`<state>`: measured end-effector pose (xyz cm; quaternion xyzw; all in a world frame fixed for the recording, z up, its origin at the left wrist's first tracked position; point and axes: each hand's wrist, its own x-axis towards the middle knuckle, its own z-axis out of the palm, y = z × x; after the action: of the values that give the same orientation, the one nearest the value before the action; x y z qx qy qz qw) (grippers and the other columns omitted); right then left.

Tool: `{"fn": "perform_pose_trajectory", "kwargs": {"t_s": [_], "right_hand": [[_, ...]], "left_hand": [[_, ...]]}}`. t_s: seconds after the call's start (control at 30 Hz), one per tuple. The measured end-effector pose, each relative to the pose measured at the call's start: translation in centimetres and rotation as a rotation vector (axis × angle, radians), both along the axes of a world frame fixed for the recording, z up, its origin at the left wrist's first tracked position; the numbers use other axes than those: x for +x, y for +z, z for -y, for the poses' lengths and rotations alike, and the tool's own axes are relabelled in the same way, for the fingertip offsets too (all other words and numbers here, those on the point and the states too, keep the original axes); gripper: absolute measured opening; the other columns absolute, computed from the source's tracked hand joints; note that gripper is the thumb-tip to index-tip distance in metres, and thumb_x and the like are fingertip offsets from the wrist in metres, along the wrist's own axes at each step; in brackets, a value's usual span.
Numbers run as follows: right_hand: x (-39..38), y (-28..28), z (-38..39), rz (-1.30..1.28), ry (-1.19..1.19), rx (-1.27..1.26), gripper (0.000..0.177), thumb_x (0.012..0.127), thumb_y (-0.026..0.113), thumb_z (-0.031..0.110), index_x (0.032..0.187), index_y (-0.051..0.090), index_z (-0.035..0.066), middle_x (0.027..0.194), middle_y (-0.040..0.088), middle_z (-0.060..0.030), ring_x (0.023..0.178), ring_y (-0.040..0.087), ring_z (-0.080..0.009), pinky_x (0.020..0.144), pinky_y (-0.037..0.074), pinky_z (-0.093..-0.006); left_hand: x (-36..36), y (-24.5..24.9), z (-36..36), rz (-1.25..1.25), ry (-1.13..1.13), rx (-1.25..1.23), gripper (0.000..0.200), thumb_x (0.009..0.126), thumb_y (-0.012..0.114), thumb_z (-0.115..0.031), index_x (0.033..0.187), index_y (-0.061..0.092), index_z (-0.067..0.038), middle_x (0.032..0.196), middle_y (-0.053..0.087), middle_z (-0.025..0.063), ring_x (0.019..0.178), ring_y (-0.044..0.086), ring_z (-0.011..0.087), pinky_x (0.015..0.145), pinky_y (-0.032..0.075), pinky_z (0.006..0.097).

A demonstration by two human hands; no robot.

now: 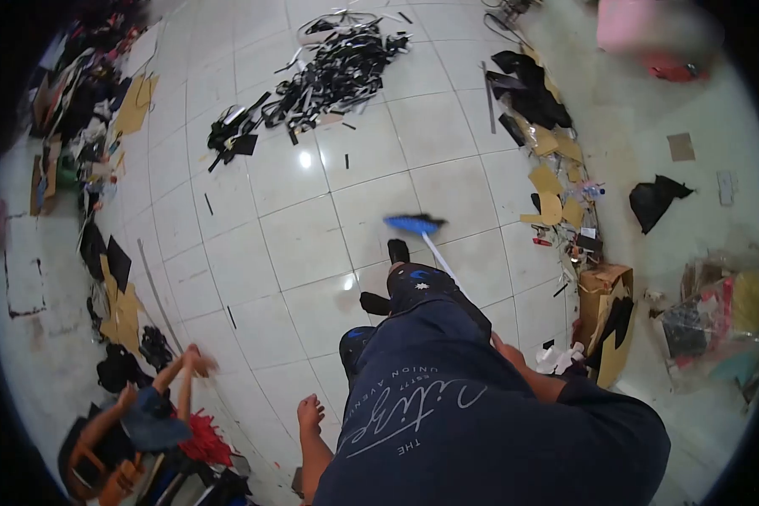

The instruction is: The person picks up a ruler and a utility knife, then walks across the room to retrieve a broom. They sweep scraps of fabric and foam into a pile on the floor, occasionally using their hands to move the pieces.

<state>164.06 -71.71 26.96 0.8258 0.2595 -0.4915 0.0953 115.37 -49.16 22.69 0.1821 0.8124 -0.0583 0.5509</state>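
Observation:
A broom with a blue head (411, 223) and dark bristles rests on the tiled floor just ahead of my feet. Its white handle (440, 257) runs back toward my right side and passes behind my leg and shirt. My right hand (504, 349) is closed at the handle's upper end, partly covered by my shirt. On the other side, my left hand (310, 411) hangs beside my body, fingers loosely bent, holding nothing. Ahead on the floor lies a heap of black and white scrap strips (337, 76), with a smaller clump (232, 135) at its near left.
Scraps and cardboard (126, 312) line the left side. Another person's hands (198, 363) are at lower left, near red material (207, 438). Along the right stand a cardboard box (603, 291), black scraps (531, 93) and plastic bags (704, 320). Loose strips (209, 204) dot the tiles.

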Motion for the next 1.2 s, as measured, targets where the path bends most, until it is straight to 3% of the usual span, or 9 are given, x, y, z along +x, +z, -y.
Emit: {"fn": "perform_pose_trajectory", "kwargs": {"t_s": [0.2,0.33,0.4,0.47,0.6,0.67,0.87,1.0,1.2], "right_hand": [[6.0,-7.2,-3.2,0.02,0.047,0.027,0.049,0.089,0.035,0.029,0.136,0.022,0.028,0.087,0.061,-0.0209,0.08,0.06,-0.036,0.071,0.046,-0.0477],[19.4,-12.7,-20.0,0.112,0.146,0.114,0.056,0.085,0.041,0.02,0.136,0.023,0.031,0.101,0.058,-0.0204,0.09,0.058,-0.0339,0.078,0.046,-0.0447],[25.2,-11.7,-29.7,0.162,0.206,0.339,0.049,0.083,0.044,0.018,0.131,0.034,0.024,0.097,0.059,-0.0179,0.088,0.058,-0.0355,0.074,0.047,-0.0447],[28.2,-12.9,-33.7,0.213,0.21,0.448,0.048,0.084,0.04,0.017,0.131,0.031,0.021,0.088,0.06,-0.0195,0.083,0.058,-0.0361,0.07,0.047,-0.0459],[31.6,-9.7,-23.9,0.142,0.094,0.315,0.052,0.087,0.038,0.019,0.136,0.021,0.023,0.083,0.06,-0.0211,0.077,0.059,-0.0368,0.066,0.046,-0.0478],[32.3,-8.1,-14.3,0.141,0.035,0.318,0.053,0.088,0.037,0.025,0.137,0.016,0.027,0.08,0.058,-0.0209,0.073,0.058,-0.0387,0.065,0.045,-0.0496],[27.5,3.2,7.9,0.014,-0.406,0.188,0.049,0.089,0.042,0.025,0.134,0.026,0.016,0.081,0.058,-0.0265,0.077,0.056,-0.0426,0.069,0.044,-0.047],[27.5,4.6,7.4,0.071,-0.567,0.007,0.053,0.086,0.043,0.023,0.134,0.025,0.01,0.081,0.058,-0.0283,0.075,0.057,-0.0423,0.066,0.045,-0.0473],[35.9,-5.4,-1.9,0.096,-0.562,0.059,0.066,0.078,0.042,0.016,0.137,0.014,0.005,0.085,0.059,-0.0276,0.077,0.059,-0.0399,0.071,0.047,-0.0454]], "left_hand": [[10.0,4.0,-9.3,0.13,-0.073,0.377,0.035,0.085,0.054,-0.03,0.111,0.048,-0.007,0.096,0.055,0.0042,0.082,0.054,0.0156,0.068,0.042,0.0299],[14.8,6.1,-10.4,0.15,-0.11,0.479,0.038,0.085,0.054,-0.03,0.114,0.047,-0.007,0.096,0.055,0.0028,0.081,0.053,0.0132,0.068,0.042,0.0279],[16.4,6.1,-9.0,0.069,-0.082,0.432,0.036,0.085,0.054,-0.03,0.112,0.048,-0.008,0.095,0.054,0.0038,0.081,0.053,0.0152,0.067,0.042,0.0283],[17.2,5.9,-5.9,-0.022,-0.036,0.349,0.035,0.084,0.053,-0.031,0.111,0.048,-0.008,0.094,0.054,0.0042,0.08,0.054,0.0163,0.065,0.042,0.0287],[22.2,4.7,0.7,-0.057,0.014,0.074,0.029,0.084,0.055,-0.029,0.103,0.05,-0.008,0.086,0.053,0.0031,0.07,0.053,0.0141,0.056,0.041,0.0263],[23.8,3.6,2.5,0.128,-0.225,-0.082,0.03,0.084,0.056,-0.029,0.102,0.052,-0.006,0.085,0.054,0.0034,0.07,0.053,0.015,0.057,0.042,0.0255],[34.9,3.1,-2.5,0.146,-0.513,-0.027,0.033,0.083,0.057,-0.033,0.102,0.054,-0.005,0.084,0.056,0.0022,0.073,0.052,0.0123,0.06,0.041,0.0262],[38.5,2.3,-12.4,0.168,-0.48,0.241,0.039,0.084,0.055,-0.036,0.111,0.049,-0.009,0.099,0.055,0.0051,0.087,0.054,0.0193,0.074,0.042,0.0339],[45.5,6.6,-18.9,0.217,-0.571,0.508,0.038,0.085,0.055,-0.032,0.112,0.049,-0.006,0.1,0.055,0.0045,0.087,0.053,0.0169,0.074,0.042,0.0317]]}}
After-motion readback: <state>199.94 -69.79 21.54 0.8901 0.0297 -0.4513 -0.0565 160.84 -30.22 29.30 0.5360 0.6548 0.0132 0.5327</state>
